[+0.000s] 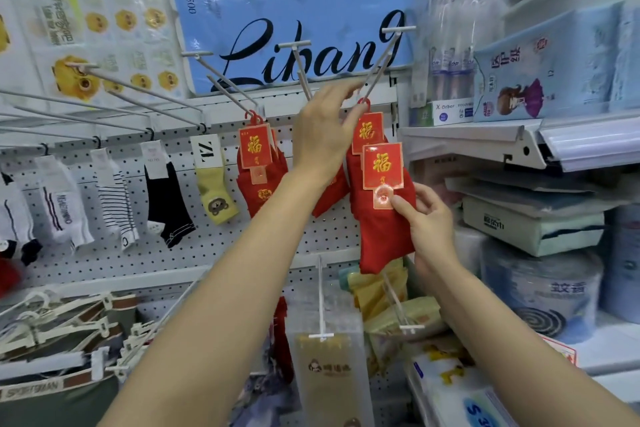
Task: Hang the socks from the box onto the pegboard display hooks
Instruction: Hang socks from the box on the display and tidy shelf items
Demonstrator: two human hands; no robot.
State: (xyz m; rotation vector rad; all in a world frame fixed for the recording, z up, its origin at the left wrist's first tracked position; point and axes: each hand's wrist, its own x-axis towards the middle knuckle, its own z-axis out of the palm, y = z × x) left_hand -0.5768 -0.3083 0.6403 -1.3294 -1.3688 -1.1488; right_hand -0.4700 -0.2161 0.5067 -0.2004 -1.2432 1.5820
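A pair of red socks [384, 236] with a red and gold card hangs in front of the white pegboard [194, 246]. My right hand [427, 218] pinches its lower label and sock body. My left hand [323, 130] is raised, its fingertips pinching the red plastic hanger [363, 104] at the rightmost metal hook [381, 61]. Just behind hangs another red pair with the same card [367, 132]. Further left, a red pair [258, 177] hangs on a neighbouring hook. The box is out of view.
Yellow, black, striped and white socks [166, 198] hang on hooks to the left. Long bare hook rods [138, 90] stick out toward me. A shelf [519, 139] with packaged goods stands at the right. Lower hooks hold packets [329, 367] and hangers.
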